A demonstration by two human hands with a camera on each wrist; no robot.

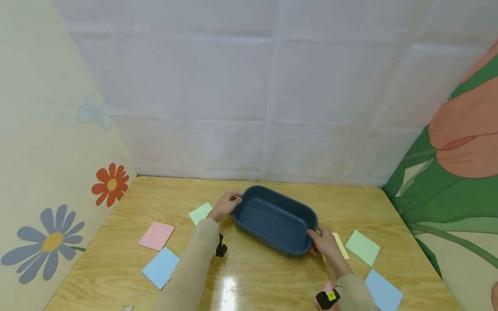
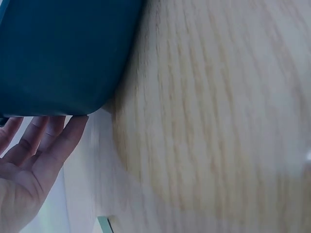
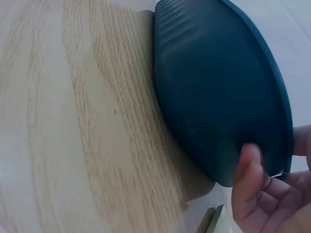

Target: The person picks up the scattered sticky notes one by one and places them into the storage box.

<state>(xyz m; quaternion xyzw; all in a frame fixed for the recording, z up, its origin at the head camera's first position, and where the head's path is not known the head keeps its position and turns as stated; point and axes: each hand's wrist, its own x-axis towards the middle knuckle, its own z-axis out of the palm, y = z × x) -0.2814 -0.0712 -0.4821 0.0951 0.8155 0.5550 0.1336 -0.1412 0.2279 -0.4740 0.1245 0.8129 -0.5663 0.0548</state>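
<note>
A dark blue rectangular plastic basin (image 1: 272, 220) with rounded corners sits slantwise over the middle of the wooden table, its inside facing up. My left hand (image 1: 225, 206) grips its far left end, the thumb at the rim. In the left wrist view, the fingers (image 2: 68, 138) reach under the rim at that end. At the near right end my right hand (image 1: 326, 242) holds the basin, thumb over the rim. The right wrist view shows curled fingers (image 3: 248, 165) against the basin's outer wall (image 3: 218, 97), below the rim.
Left on the wooden table (image 1: 249, 280) lie pink (image 1: 157, 236), blue (image 1: 161, 268) and green paper squares (image 1: 201, 213). To the right are yellow (image 1: 340, 245), green (image 1: 363, 247) and blue ones (image 1: 383, 290). A white curtain (image 1: 249, 108) hangs behind; flowered cloths (image 1: 46, 129) flank both sides.
</note>
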